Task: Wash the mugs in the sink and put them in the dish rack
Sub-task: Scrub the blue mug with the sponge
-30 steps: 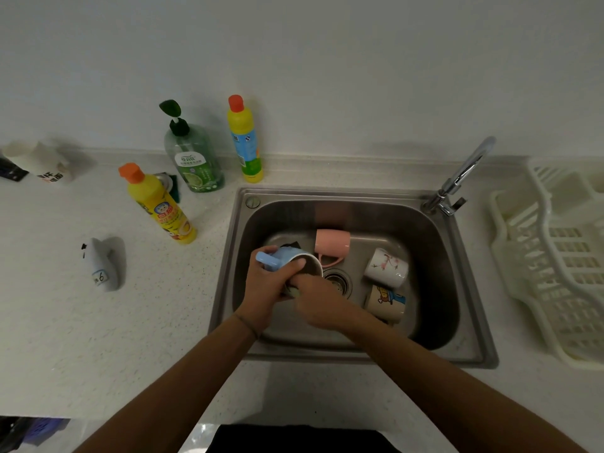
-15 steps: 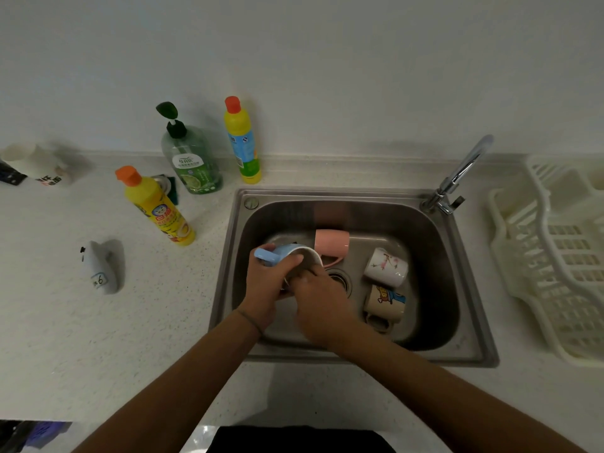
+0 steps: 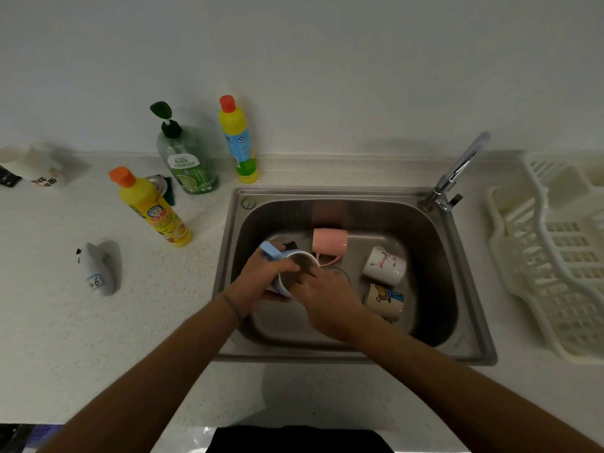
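Blue mug is held over the steel sink, tilted, opening facing right. Left hand is clamped around its body. Right hand has fingers curled inside the opening; what they grip cannot be told.

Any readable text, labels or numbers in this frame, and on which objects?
"6": sticker on the grey object lying on the counter.
Green pump bottle label: too blurred to read.
Both yellow bottles: print too small to read.
White cup, far left: dark characters, unreadable.
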Action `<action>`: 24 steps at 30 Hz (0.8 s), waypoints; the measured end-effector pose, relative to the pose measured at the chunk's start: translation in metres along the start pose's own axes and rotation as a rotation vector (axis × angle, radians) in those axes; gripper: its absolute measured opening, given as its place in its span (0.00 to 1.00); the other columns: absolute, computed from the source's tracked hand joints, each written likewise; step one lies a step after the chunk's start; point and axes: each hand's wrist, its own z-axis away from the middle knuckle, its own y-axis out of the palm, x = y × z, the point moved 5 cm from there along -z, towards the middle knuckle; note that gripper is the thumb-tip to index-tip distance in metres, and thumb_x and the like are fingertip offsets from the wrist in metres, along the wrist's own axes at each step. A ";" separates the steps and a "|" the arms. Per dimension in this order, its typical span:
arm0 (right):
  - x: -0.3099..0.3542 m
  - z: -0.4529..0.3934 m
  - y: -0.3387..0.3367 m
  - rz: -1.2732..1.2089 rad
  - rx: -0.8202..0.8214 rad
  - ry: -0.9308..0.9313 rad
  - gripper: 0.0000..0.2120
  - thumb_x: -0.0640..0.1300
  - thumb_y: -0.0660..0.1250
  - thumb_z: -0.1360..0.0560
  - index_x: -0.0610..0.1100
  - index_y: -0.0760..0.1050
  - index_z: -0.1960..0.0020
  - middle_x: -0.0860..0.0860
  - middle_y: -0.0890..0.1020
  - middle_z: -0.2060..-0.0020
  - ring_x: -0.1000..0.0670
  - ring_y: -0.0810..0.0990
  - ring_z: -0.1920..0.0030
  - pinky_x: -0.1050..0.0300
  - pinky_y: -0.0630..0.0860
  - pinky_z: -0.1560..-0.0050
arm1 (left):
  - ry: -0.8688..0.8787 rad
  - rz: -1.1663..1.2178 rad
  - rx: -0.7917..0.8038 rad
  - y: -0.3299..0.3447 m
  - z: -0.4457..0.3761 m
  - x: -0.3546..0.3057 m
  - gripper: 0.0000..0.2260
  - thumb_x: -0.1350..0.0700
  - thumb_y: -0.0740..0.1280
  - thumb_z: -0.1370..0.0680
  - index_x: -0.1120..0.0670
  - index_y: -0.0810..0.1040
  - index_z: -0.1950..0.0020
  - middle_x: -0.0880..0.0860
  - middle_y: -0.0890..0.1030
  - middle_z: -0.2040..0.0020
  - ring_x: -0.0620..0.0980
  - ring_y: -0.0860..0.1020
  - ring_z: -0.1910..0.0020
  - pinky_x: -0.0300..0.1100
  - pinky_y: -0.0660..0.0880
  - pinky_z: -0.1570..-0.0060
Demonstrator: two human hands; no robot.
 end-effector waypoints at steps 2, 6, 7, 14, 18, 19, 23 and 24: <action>0.000 -0.001 -0.005 0.030 -0.062 0.030 0.21 0.42 0.68 0.23 0.44 0.71 0.30 0.45 0.81 0.39 0.46 0.80 0.43 0.54 0.79 0.49 | 0.011 0.031 0.003 0.003 0.002 -0.005 0.25 0.57 0.74 0.24 0.48 0.70 0.29 0.55 0.77 0.36 0.58 0.78 0.40 0.52 0.82 0.57; 0.005 -0.017 -0.004 -0.171 -0.239 0.209 0.12 0.42 0.66 0.20 0.43 0.77 0.37 0.47 0.84 0.48 0.49 0.83 0.52 0.53 0.82 0.51 | 0.102 0.305 -0.122 0.021 0.007 0.003 0.31 0.52 0.76 0.27 0.48 0.69 0.26 0.56 0.80 0.36 0.58 0.81 0.40 0.51 0.80 0.51; 0.007 -0.020 -0.001 -0.252 -0.264 0.268 0.10 0.42 0.65 0.19 0.42 0.78 0.39 0.47 0.84 0.51 0.51 0.83 0.55 0.53 0.82 0.52 | 0.114 0.350 -0.130 0.023 0.007 0.006 0.31 0.52 0.76 0.27 0.50 0.70 0.26 0.57 0.81 0.37 0.58 0.82 0.41 0.52 0.81 0.47; -0.005 -0.008 0.005 -0.032 -0.048 0.075 0.20 0.43 0.62 0.20 0.46 0.70 0.28 0.46 0.78 0.35 0.47 0.77 0.37 0.52 0.77 0.40 | 0.094 0.279 -0.121 0.006 0.003 0.004 0.33 0.55 0.79 0.30 0.47 0.72 0.27 0.56 0.77 0.33 0.61 0.79 0.38 0.55 0.81 0.51; 0.015 -0.012 0.001 -0.307 -0.102 0.337 0.16 0.43 0.60 0.19 0.39 0.74 0.34 0.42 0.80 0.41 0.45 0.79 0.42 0.48 0.76 0.38 | 0.137 0.260 -0.105 0.018 0.008 0.004 0.30 0.52 0.78 0.30 0.47 0.73 0.29 0.56 0.79 0.36 0.59 0.79 0.39 0.51 0.80 0.48; 0.016 -0.012 0.001 -0.299 -0.052 0.308 0.17 0.42 0.61 0.19 0.39 0.73 0.32 0.43 0.79 0.39 0.45 0.78 0.40 0.50 0.76 0.38 | 0.123 0.254 -0.106 0.016 0.009 0.004 0.27 0.55 0.77 0.27 0.47 0.73 0.29 0.56 0.79 0.36 0.59 0.79 0.39 0.52 0.80 0.49; 0.001 -0.003 -0.001 -0.090 -0.020 0.138 0.24 0.41 0.62 0.20 0.45 0.66 0.25 0.45 0.73 0.31 0.47 0.75 0.36 0.54 0.76 0.41 | 0.081 0.259 -0.108 0.005 0.006 0.010 0.29 0.60 0.74 0.24 0.48 0.71 0.25 0.54 0.76 0.34 0.58 0.78 0.40 0.53 0.80 0.53; 0.005 -0.003 0.002 -0.129 -0.059 0.178 0.22 0.41 0.63 0.20 0.43 0.68 0.26 0.44 0.75 0.32 0.46 0.77 0.37 0.55 0.76 0.42 | 0.089 0.252 -0.096 0.008 0.007 0.010 0.27 0.60 0.73 0.24 0.48 0.71 0.26 0.54 0.76 0.35 0.57 0.78 0.41 0.51 0.79 0.54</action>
